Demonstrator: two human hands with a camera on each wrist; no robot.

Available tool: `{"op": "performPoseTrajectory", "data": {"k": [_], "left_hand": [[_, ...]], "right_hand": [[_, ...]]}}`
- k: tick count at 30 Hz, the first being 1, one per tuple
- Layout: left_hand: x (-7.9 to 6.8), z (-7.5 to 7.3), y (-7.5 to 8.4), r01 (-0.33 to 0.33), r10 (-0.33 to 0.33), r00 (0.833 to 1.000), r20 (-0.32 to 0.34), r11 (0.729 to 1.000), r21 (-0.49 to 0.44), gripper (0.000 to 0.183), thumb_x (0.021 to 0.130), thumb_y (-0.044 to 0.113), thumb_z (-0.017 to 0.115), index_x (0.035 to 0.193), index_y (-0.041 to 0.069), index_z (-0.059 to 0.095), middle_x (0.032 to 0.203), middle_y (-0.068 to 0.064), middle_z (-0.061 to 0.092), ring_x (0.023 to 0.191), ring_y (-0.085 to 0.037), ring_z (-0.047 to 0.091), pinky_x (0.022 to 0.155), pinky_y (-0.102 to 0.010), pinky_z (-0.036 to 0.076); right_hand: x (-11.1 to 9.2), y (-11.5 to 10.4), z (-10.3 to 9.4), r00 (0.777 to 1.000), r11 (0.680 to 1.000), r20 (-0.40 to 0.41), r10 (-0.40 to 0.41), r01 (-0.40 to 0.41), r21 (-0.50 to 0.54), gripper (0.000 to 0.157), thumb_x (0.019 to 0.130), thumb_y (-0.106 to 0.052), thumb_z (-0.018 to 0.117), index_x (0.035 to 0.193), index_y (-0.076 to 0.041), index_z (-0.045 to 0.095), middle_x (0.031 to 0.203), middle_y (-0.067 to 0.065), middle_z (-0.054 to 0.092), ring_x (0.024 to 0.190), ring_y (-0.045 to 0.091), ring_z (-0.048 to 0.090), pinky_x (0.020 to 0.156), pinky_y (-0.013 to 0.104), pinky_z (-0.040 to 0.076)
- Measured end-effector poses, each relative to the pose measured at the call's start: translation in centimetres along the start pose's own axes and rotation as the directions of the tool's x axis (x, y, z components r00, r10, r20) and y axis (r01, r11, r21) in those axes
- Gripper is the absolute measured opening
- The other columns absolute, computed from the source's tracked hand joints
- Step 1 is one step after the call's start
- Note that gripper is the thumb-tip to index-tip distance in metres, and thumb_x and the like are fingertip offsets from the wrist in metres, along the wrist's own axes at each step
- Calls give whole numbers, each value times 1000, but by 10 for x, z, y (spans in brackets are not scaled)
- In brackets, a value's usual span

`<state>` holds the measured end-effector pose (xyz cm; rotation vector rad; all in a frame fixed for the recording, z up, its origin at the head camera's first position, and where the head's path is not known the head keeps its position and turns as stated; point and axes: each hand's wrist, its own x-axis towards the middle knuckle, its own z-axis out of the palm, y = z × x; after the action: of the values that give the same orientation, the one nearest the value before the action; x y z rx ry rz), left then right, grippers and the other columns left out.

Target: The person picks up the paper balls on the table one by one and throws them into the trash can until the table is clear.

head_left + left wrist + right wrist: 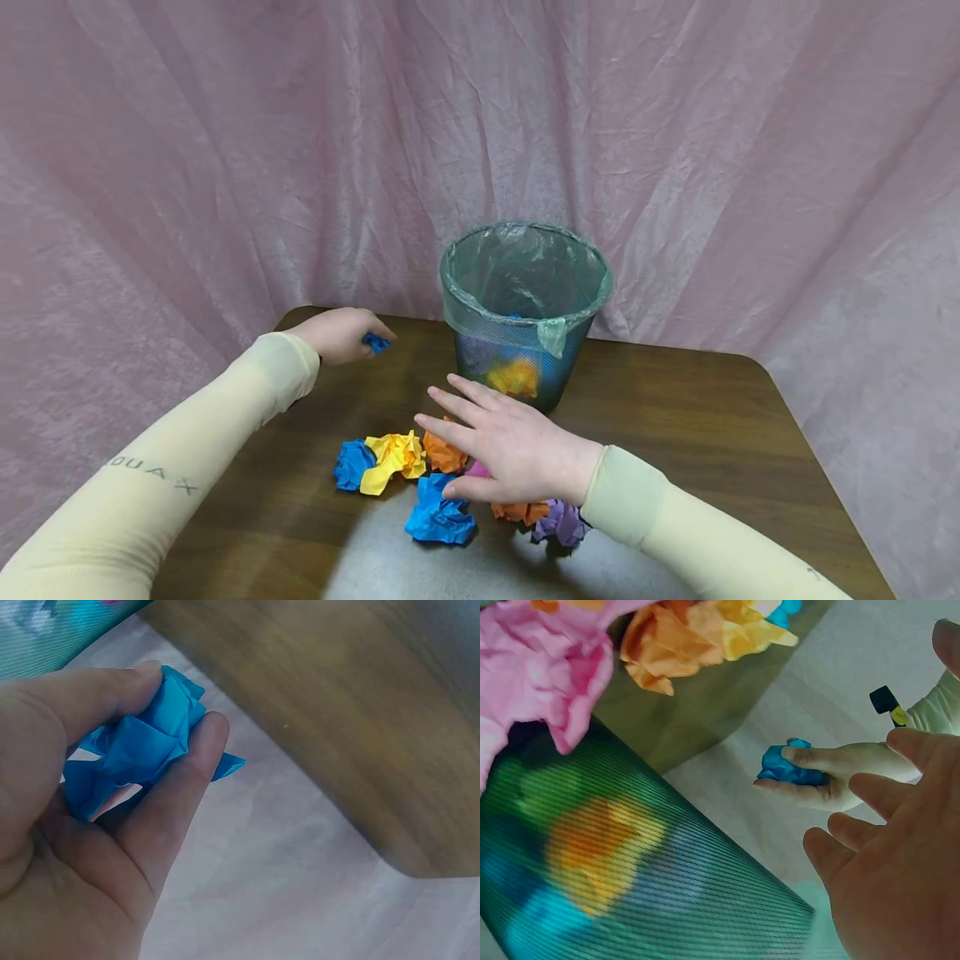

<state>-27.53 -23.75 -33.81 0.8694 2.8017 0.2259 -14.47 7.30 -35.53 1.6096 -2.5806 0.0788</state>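
Observation:
My left hand pinches a crumpled blue paper ball between thumb and fingers, left of the bin and above the table's back left part. Fingers spread, my right hand hovers palm down over the paper balls in front of the bin and holds nothing. Under and around it lie another blue paper ball, a pink one mostly hidden by the hand in the head view, orange ones and a purple one. A yellow ball and a further blue ball lie to its left.
A green mesh bin with a clear liner bag stands at the table's back edge, with yellow, blue and other crumpled papers showing through its mesh. Pink curtain hangs behind the brown table.

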Motion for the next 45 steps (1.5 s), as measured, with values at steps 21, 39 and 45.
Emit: {"op": "performPoseTrajectory", "data": {"k": [21,39,45], "left_hand": [[-19,-85,32,-39,30,985,-170,998,-50,44,99,8,66,142,13,63,129,-8,64,115,-25,62,99,-48,51],[-4,-121,67,-150,134,959,-251,988,-46,48,100,12,68,146,19,60,131,-1,62,116,-18,59,101,-40,50],[7,-130,85,-221,205,937,-283,975,-25,48,99,11,69,146,19,60,135,-3,61,121,-20,57,101,-40,50]], "right_hand": [[5,18,-105,996,993,-92,-8,-3,-118,82,98,-68,50,163,-22,30,170,8,18,156,33,10,124,48,15],[-18,68,-135,969,963,-41,245,-248,-109,84,96,-72,48,164,-29,26,170,4,16,157,31,7,123,54,12],[-24,83,-138,950,947,-21,312,-313,-76,86,95,-72,51,164,-30,24,170,5,16,157,31,5,123,57,13]]}}
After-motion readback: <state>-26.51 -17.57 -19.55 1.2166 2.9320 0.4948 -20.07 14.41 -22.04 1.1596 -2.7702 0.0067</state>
